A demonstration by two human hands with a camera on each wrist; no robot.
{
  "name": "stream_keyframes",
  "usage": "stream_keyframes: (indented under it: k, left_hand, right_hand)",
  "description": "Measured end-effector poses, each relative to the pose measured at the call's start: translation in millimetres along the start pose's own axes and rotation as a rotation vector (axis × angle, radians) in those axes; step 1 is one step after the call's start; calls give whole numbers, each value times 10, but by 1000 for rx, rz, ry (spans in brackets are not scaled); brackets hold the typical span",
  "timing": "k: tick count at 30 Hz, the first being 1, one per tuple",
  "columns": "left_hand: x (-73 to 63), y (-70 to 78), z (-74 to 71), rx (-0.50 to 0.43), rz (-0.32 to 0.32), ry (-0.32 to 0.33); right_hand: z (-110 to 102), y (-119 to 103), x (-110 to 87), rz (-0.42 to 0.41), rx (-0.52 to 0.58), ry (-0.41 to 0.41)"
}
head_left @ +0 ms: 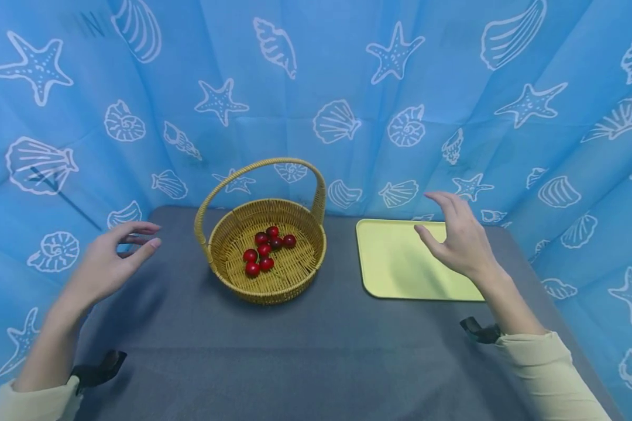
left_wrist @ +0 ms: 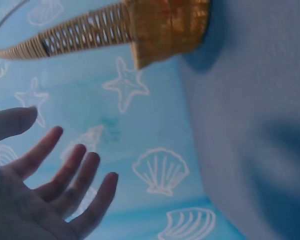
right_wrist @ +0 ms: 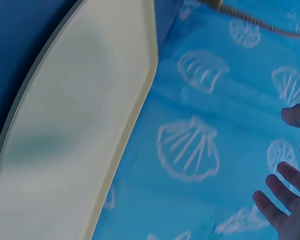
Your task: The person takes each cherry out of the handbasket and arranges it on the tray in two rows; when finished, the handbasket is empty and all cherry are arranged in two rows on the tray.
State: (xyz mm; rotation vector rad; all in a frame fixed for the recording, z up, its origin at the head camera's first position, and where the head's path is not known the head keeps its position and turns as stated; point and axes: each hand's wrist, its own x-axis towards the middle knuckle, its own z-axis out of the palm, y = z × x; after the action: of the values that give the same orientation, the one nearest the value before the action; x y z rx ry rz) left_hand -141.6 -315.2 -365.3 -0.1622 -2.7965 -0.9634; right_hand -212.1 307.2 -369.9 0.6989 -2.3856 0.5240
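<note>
A round woven wicker basket (head_left: 265, 298) with a tall arched handle stands left of the table's middle. Several dark red cherries (head_left: 264, 249) lie together on its bottom. My left hand (head_left: 107, 257) hovers to the left of the basket, holding nothing, its fingers relaxed and parted from the thumb; in the left wrist view the fingers (left_wrist: 72, 182) are spread. Over the right part of a flat pale yellow tray (head_left: 395, 263), my right hand (head_left: 460, 240) is raised with thumb and fingers apart and nothing in it. Bare tray surface shows left of that hand.
A grey cloth covers the table (head_left: 295, 368). Behind it and at both sides hangs a blue curtain (head_left: 295, 117) printed with white shells and starfish, close behind the basket and tray. Black bands (head_left: 99, 369) sit on both wrists by the light sleeves.
</note>
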Motion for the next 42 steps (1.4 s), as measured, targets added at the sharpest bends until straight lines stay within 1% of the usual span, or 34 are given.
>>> stream_keyframes:
  k: [2,7,11,16,19,22,25,27,30,32,36,42]
  left_hand:
    - [-40,49,43,-1,3,-41]
    - [-157,150,150,-14,18,-104]
    - [-245,219,245,-51,11,-162]
    - [-350,297,391,-104,20,-205]
    - [-404,341,494,-139,25,-232]
    - [-440,393,595,-181,9,-256]
    - [-464,441,692,-246,-31,-263]
    - [-478,465,754,-308,-75,-264]
    - [-500,488,844,-396,-126,-250]
    - [-512,503,902,-429,-144,-233]
    - [-528,531,1014,-448,-174,-193]
    - [-537,526,1165,-466,-207,-136]
  right_hand:
    - [71,-97,43,-12,45,-12]
    - [239,-328,162,-40,167,-53]
    - [350,-499,261,-32,269,-103]
    - [516,-690,395,-29,416,-208]
    - [628,-787,470,-24,476,-281]
    - [737,-874,538,-9,534,-350]
    - [852,-949,606,2,589,-415]
    - [935,-996,649,5,617,-456]
    - [1068,-1054,710,3,638,-499]
    - [1153,-1092,747,-5,639,-516]
    - [1274,-1188,851,-19,645,-551]
    - [1447,-1288,1083,-35,636,-604]
